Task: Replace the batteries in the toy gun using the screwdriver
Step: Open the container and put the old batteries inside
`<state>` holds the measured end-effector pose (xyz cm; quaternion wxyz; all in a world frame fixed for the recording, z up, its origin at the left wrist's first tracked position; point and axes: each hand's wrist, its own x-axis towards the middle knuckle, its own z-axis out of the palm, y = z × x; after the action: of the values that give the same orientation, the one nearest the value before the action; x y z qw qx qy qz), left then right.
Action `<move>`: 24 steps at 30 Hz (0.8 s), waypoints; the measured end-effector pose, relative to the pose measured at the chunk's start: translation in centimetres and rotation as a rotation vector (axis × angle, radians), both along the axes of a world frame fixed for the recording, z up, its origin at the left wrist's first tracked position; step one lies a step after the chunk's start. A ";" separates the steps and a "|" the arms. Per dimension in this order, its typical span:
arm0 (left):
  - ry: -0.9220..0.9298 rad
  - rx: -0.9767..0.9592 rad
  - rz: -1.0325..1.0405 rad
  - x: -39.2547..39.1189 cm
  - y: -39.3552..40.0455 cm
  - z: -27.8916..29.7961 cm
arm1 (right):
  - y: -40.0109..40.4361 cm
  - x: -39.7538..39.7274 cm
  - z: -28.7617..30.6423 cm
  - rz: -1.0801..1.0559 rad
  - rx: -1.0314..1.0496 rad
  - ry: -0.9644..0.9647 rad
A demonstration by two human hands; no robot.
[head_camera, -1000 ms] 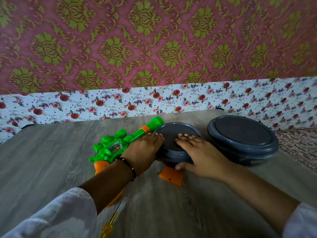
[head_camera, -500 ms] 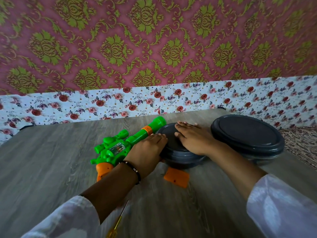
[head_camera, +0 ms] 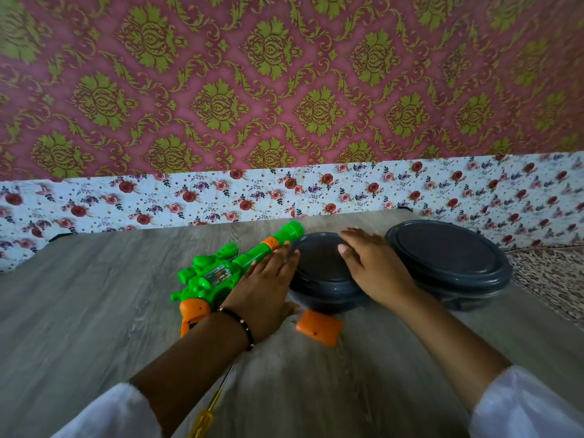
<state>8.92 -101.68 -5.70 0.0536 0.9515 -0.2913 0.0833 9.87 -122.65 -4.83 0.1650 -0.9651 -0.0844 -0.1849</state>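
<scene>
Lying left on the counter (head_camera: 94, 311), your toy gun (head_camera: 221, 273) looks light, hard plastic; take its orange handle. Your left hand (head_camera: 265, 289) and right hand (head_camera: 373, 267), fingers straight, press the small container (head_camera: 319, 279); the screwdriver (head_camera: 205, 415) lies near you.

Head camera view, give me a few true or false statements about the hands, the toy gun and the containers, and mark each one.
1. Both hands, left hand and right hand, touch the smaller grey container. True.
2. The screwdriver is held in the right hand. False: it lies on the table near the left forearm.
3. The toy gun lies left of the smaller container. True.
4. The larger grey container has no lid. False: its lid is on.
5. The orange cover is fitted on the gun. False: it lies loose on the table.
</scene>
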 end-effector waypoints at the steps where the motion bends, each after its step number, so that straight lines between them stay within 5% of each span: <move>1: 0.011 -0.038 0.005 -0.9 0.0 0.1 | -0.7 -0.8 -0.2 -0.026 -0.054 -0.067; 5: 0.045 -0.055 -0.074 -3.6 -0.6 0.0 | -3.1 -3.4 -1.7 -0.150 -0.231 -0.333; 13: 0.025 0.114 -0.049 -1.9 -4.7 -1.7 | -5.6 -3.6 -3.2 -0.486 -0.274 -0.087; 24: -0.011 0.308 0.066 11.0 -11.6 -1.3 | -5.3 -2.6 -3.9 -0.476 -0.240 -0.280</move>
<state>19.88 -113.25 -6.99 -0.0975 0.9570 -0.2697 0.0443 7.24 -127.91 -8.69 -0.0116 -0.9355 0.1012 -0.3385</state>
